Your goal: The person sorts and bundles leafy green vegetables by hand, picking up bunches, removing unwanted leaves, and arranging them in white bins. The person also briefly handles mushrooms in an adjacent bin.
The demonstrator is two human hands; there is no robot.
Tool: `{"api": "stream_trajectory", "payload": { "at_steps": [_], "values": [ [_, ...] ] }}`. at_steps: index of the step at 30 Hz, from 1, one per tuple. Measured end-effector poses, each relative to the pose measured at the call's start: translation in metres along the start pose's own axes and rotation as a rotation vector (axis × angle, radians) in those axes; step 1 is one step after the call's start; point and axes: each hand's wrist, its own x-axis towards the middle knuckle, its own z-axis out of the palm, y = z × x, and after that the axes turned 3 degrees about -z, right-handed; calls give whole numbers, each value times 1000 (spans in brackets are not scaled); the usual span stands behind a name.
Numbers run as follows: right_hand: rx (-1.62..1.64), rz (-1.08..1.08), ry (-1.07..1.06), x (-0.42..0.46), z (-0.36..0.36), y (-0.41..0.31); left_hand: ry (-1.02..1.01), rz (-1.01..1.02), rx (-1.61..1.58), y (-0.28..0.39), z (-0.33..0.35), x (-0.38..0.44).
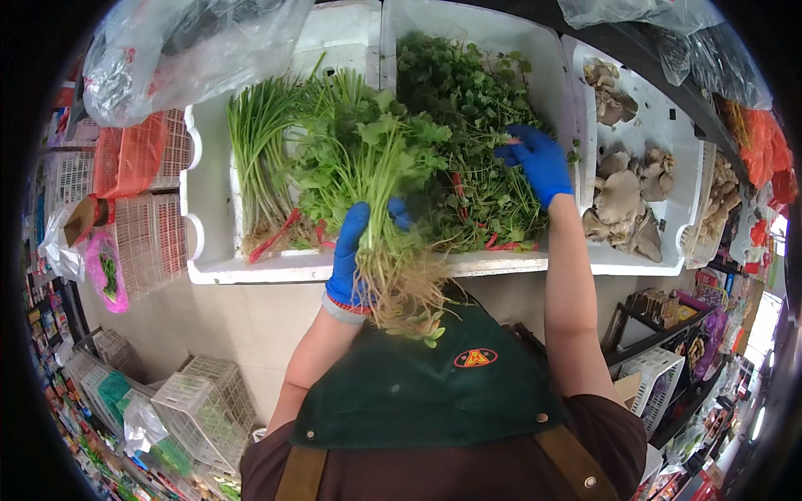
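My left hand (351,250), in a blue glove, is closed around the stems of a leafy green bunch (379,169) like coriander or celery, its roots hanging over the apron. A blue glove also covers my right hand (536,160), which reaches over a heap of darker leafy greens (470,113); its fingers are spread, and a small pinkish patch shows at the fingertips. Whether it grips anything cannot be told. Left of the held bunch lie thin green stalks with roots (260,150), beside a red tie (274,237). More red ties (501,244) lie among the darker greens.
White foam boxes (301,270) hold the greens. Another foam box (673,260) on the right holds oyster mushrooms (620,194). Clear plastic bags (200,56) hang at the upper left. Plastic crates (203,401) stand at the lower left, and a white basket (658,376) at the lower right.
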Motion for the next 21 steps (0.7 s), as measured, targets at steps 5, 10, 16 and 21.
{"api": "stream_trajectory", "payload": {
  "at_steps": [5,10,16,21],
  "values": [
    [266,-162,268,-25,4,-79,21,24,95,-10,10,6],
    [-59,-502,267,-86,58,-85,1,-80,124,-22,1,15],
    [-368,-757,300,-108,77,-74,-86,-136,62,-24,-8,19],
    [-367,-646,199,-118,77,-80,-186,-85,191,-25,0,22]
  ]
}}
